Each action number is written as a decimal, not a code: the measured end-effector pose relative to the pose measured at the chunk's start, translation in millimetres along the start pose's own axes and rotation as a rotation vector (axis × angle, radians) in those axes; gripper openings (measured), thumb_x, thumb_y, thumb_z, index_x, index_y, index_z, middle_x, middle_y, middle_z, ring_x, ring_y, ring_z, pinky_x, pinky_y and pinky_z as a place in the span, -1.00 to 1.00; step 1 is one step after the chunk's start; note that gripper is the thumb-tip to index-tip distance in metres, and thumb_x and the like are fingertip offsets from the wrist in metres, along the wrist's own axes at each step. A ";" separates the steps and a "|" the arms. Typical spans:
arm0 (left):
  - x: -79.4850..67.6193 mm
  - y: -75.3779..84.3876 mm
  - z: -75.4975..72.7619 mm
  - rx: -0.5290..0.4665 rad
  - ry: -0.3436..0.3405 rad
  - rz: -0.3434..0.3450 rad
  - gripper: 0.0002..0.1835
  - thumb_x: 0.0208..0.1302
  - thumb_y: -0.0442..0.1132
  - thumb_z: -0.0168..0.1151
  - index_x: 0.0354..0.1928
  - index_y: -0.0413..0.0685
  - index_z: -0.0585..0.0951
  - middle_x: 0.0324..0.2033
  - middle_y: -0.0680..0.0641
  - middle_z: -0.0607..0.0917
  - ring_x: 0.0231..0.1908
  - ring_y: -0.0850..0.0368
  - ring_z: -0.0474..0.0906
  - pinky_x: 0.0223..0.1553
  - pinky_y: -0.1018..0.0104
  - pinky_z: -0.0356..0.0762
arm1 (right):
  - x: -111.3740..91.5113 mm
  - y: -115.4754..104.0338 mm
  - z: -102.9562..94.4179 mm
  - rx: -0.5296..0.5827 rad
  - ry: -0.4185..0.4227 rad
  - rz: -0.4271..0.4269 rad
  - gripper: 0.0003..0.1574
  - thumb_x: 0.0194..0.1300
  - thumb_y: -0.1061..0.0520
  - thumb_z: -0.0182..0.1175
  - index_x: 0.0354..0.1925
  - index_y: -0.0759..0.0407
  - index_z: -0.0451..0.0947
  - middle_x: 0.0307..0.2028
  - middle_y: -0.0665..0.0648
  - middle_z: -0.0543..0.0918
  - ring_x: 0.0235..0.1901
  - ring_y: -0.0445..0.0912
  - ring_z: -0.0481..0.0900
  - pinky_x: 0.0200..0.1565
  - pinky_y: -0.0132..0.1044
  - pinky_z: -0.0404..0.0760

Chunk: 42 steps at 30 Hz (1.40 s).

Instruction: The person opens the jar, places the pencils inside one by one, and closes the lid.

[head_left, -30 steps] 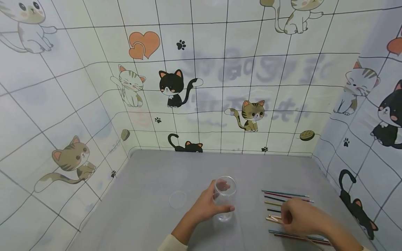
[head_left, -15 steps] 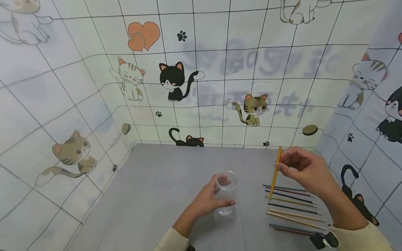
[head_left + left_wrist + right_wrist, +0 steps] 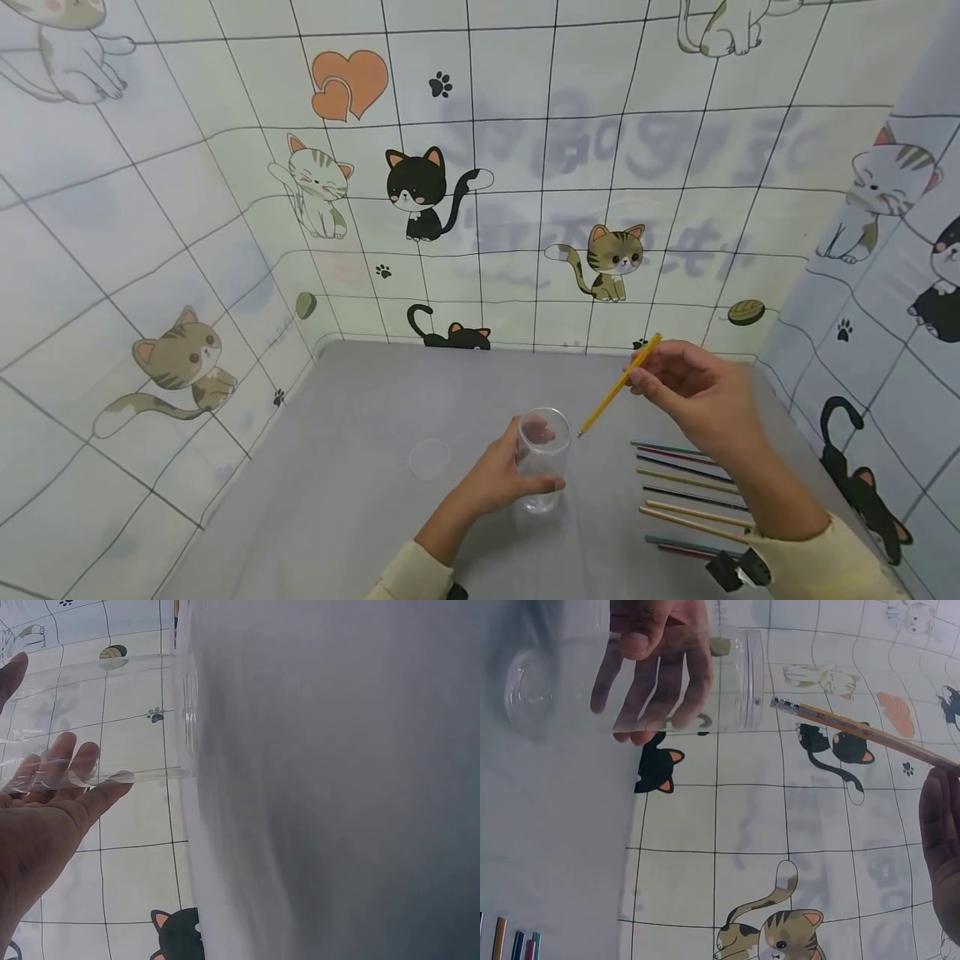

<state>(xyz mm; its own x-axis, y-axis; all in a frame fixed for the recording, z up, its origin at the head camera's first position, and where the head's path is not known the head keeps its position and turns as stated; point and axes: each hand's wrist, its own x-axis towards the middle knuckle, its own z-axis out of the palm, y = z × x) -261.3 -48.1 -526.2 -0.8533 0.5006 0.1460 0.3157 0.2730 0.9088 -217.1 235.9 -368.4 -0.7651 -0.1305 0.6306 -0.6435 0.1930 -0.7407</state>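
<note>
A clear, see-through jar stands upright on the grey table. My left hand grips its side, the thumb in front and the fingers wrapped behind; in the left wrist view the left hand curls round the clear wall. Between thumb and fingers, my right hand pinches a yellow pencil near its upper end. The pencil slants down to the left, its metal-banded end close beside the jar's open rim. In the right wrist view, that end of the pencil points at the mouth of the jar.
Several pencils in different colours lie side by side on the right of the table, below my right forearm. A clear round lid lies flat left of the jar. Cat-printed cloth walls enclose the table at the back and sides.
My right hand picked up the yellow pencil from the row, raised it and carried it left towards the jar, tilting it. The left hand keeps holding the jar in place.
</note>
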 end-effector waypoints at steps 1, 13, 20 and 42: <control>-0.4 0.2 0.2 0.000 -0.001 0.000 -0.12 0.21 -0.02 0.72 0.45 0.13 0.38 0.37 -0.04 0.70 0.43 -0.07 0.59 0.57 -0.18 0.47 | 0.0 0.2 2.3 -0.006 -0.004 0.008 -0.69 0.34 0.60 0.35 0.02 0.47 0.65 -0.14 -0.06 0.87 -0.23 -0.22 0.85 -0.14 -0.41 0.82; 0.4 2.7 -0.1 0.017 0.003 -0.023 -0.09 0.21 0.04 0.71 0.50 0.20 0.36 0.30 0.16 0.64 0.38 0.18 0.57 0.57 -0.17 0.48 | 0.0 5.7 19.9 -0.072 -0.107 0.045 -0.76 0.43 0.45 0.39 0.01 0.28 0.72 -0.13 -0.02 0.85 -0.21 -0.17 0.87 -0.14 -0.33 0.85; -1.3 2.9 -0.2 0.020 0.008 -0.043 -0.10 0.20 0.08 0.72 0.48 0.25 0.37 0.33 0.16 0.63 0.40 0.14 0.56 0.56 -0.18 0.48 | -6.3 12.8 28.3 -0.060 -0.167 0.093 -0.79 0.48 0.38 0.39 0.03 0.23 0.71 -0.13 0.04 0.85 -0.21 -0.15 0.86 -0.12 -0.32 0.85; -4.5 1.6 2.8 0.025 0.007 -0.006 -0.16 0.23 0.02 0.70 0.42 0.34 0.37 0.34 -0.01 0.68 0.39 0.14 0.58 0.55 -0.20 0.48 | -21.3 25.5 39.0 -0.215 -0.347 0.139 -0.54 0.55 0.14 0.41 0.33 0.04 0.59 0.04 0.08 0.83 0.00 -0.20 0.81 0.01 -0.26 0.81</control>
<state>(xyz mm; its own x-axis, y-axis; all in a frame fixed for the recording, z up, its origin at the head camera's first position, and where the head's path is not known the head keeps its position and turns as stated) -255.8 -47.6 -526.5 -0.8577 0.4936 0.1436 0.3213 0.2966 0.8993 -218.2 205.7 -409.7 -0.8309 -0.4012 0.3855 -0.5417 0.4250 -0.7252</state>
